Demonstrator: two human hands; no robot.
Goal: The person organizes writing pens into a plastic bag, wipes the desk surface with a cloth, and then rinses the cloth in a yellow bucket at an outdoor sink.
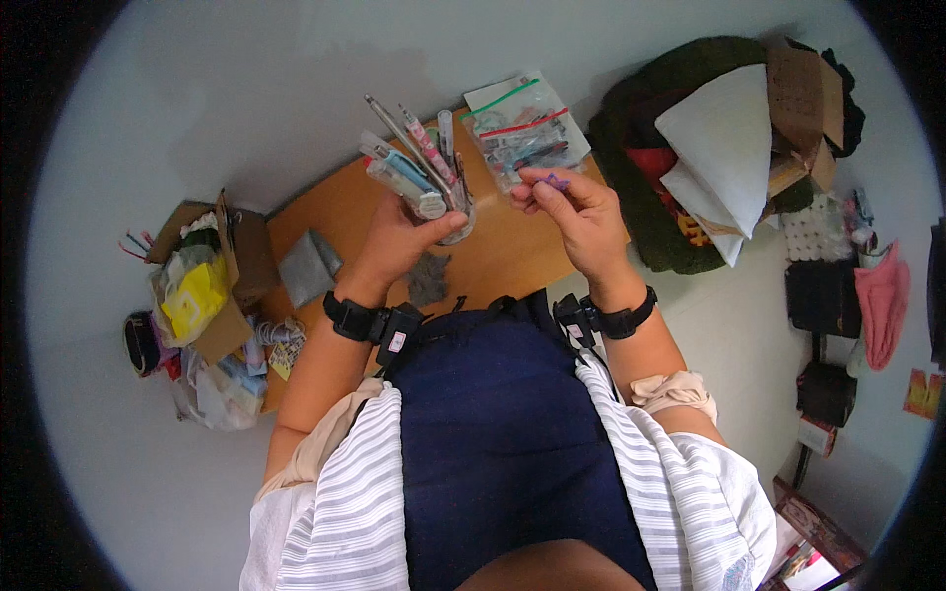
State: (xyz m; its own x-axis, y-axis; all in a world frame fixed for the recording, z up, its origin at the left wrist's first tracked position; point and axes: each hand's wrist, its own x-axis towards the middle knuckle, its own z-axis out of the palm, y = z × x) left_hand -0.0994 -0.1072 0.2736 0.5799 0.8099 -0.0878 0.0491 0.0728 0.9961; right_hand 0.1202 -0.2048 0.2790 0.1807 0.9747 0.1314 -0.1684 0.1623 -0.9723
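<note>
My left hand grips a clear pen holder above the wooden desk. Several pens and markers stand in it, among them a pink patterned pen and a long silver pen. Between the thumb and fingers of my right hand is a small purple star-shaped item; what it is made of cannot be told. Just beyond that hand lie clear zip bags, one with a green seal and one with a red seal, with small things inside.
A grey cloth and a grey folded pouch lie on the desk. At the left stands an open cardboard box stuffed with bags. A dark green pile with white padded pieces borders the right side. Walls rise behind the desk.
</note>
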